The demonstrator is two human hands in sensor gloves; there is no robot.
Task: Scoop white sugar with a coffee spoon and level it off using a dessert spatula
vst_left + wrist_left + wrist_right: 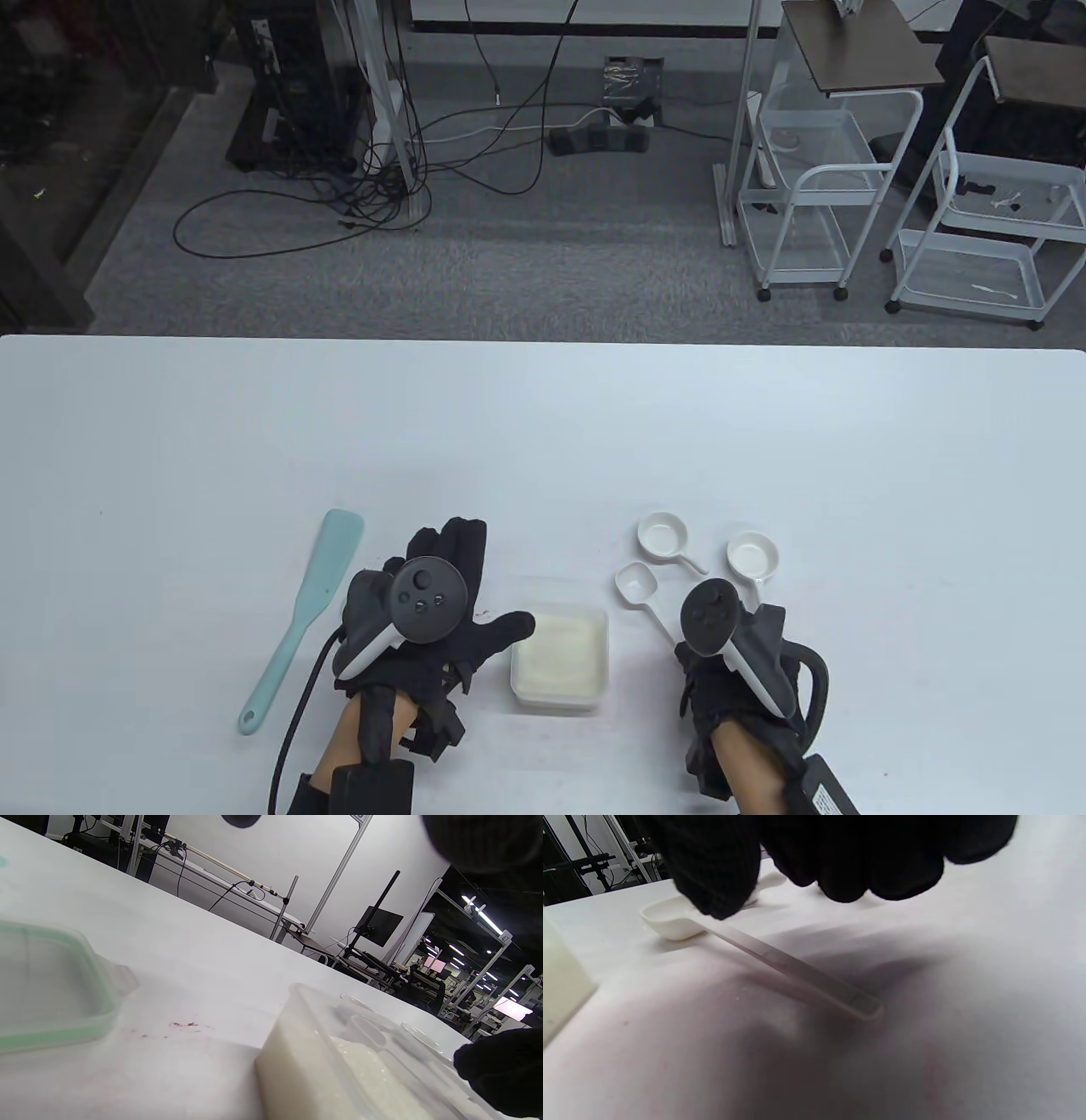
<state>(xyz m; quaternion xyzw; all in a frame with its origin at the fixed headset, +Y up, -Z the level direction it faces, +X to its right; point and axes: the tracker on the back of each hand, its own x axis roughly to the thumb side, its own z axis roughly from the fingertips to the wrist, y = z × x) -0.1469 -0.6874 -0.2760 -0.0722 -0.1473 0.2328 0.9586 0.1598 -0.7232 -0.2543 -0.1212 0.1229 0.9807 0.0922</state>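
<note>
The right hand (pixel 734 645) is hovering over the handle of the nearest coffee spoon (pixel 638 586), which is lying flat on the desk (pixel 543 424); its fingers (pixel 712 870) are curling down above the handle but not yet grasping it. The left hand (pixel 424 611) is resting flat with fingers released, thumb at the rim of the sugar tub (pixel 562 655). The dessert spatula (pixel 305 611) is lying just left of that hand. The thin, flat handle is offering little purchase, so a shallow pinch is risking a slip or a skid into the two other spoons (pixel 662 536) nearby. The light tub is also likely to slide during scooping unless the left hand is bracing it.
</note>
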